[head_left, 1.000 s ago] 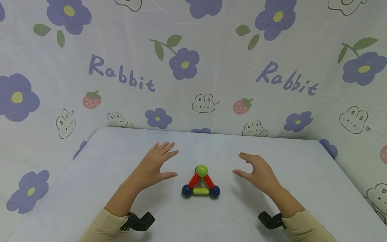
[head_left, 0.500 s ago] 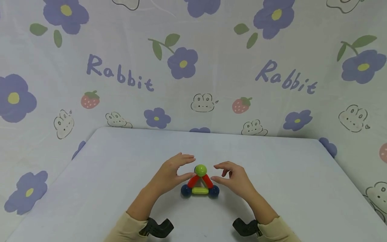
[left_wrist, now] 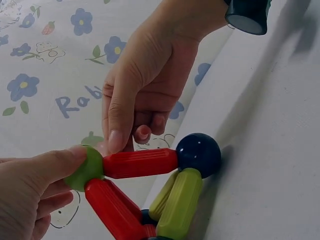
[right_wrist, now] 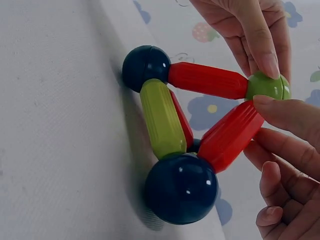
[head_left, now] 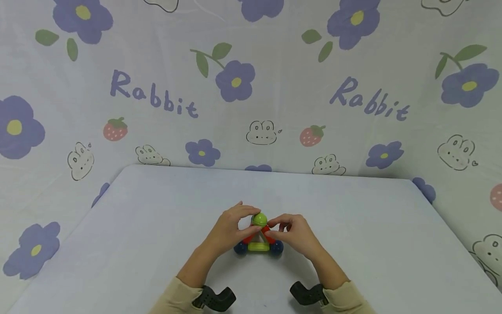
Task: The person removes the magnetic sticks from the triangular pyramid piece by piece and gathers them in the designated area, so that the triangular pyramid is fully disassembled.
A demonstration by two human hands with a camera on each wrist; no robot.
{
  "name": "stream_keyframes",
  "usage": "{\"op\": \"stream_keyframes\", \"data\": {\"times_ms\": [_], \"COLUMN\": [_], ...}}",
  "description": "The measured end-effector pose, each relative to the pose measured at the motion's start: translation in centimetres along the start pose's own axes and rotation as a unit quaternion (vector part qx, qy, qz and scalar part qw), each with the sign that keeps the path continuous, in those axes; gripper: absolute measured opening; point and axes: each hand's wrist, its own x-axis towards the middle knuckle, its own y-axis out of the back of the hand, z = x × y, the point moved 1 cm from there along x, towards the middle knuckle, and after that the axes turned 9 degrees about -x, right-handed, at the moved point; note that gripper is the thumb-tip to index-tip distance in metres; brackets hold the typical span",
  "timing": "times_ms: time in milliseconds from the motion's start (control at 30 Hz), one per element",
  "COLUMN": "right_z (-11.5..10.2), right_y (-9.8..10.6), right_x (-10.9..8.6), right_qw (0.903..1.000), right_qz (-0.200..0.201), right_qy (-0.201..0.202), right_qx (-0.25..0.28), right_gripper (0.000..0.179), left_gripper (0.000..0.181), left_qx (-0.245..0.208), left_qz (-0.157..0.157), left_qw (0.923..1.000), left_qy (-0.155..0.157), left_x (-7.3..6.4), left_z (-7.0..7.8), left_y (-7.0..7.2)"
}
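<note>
A small pyramid of magnetic rods and balls stands on the white table (head_left: 137, 235). Its top is a green ball (head_left: 259, 219), which my left hand (head_left: 227, 229) pinches between thumb and fingers. Red rods slope down from that ball to dark blue balls (right_wrist: 181, 189), joined along the bottom by a yellow-green rod (head_left: 258, 247). With thumb in front and fingers behind, my right hand (head_left: 296, 233) pinches the upper end of the right-hand red rod (right_wrist: 232, 137), close beside the green ball. The pyramid's rear part is mostly hidden in the head view.
Behind the table hangs a pale cloth (head_left: 290, 100) printed with flowers, rabbits and strawberries. A black wrist device (head_left: 216, 299) sits at the left cuff, and another black wrist device (head_left: 306, 294) at the right cuff.
Both hands have come inward from either side of the pyramid. The left now pinches the green ball and the right a red rod; the pyramid has stayed in place.
</note>
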Motion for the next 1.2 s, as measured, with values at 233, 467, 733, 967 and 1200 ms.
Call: {"op": "stream_keyframes", "data": {"times_ms": [233,467,733,967,1200], "right_z": [-0.1,-0.2,-0.3,-0.3,-0.3], "right_y": [-0.7,-1.1,-1.3,-1.2,-1.3], "right_x": [0.1,0.0,0.0,0.0,0.0], "right_qw": [0.9999,0.9997,0.9997,0.9997,0.9997], "right_qz": [0.009,0.021,0.02,0.021,0.022], "right_qy": [-0.007,-0.007,-0.01,-0.005,-0.005], "right_qx": [0.005,0.0,0.013,0.008,0.006], "right_gripper": [0.021,0.018,0.018,0.017,0.017], "left_gripper": [0.037,0.04,0.039,0.041,0.041], "left_qx": [0.006,0.018,0.02,0.023,0.022], "left_qz": [0.007,0.01,0.017,0.019,0.018], "left_qw": [0.9999,0.9996,0.9993,0.9985,0.9981], "left_qy": [0.011,0.016,0.028,0.047,0.054], "left_x": [0.0,-0.1,-0.2,-0.4,-0.4], "left_z": [-0.1,0.3,0.3,0.4,0.5], "left_y": [-0.5,-0.7,-0.8,-1.0,-1.0]}}
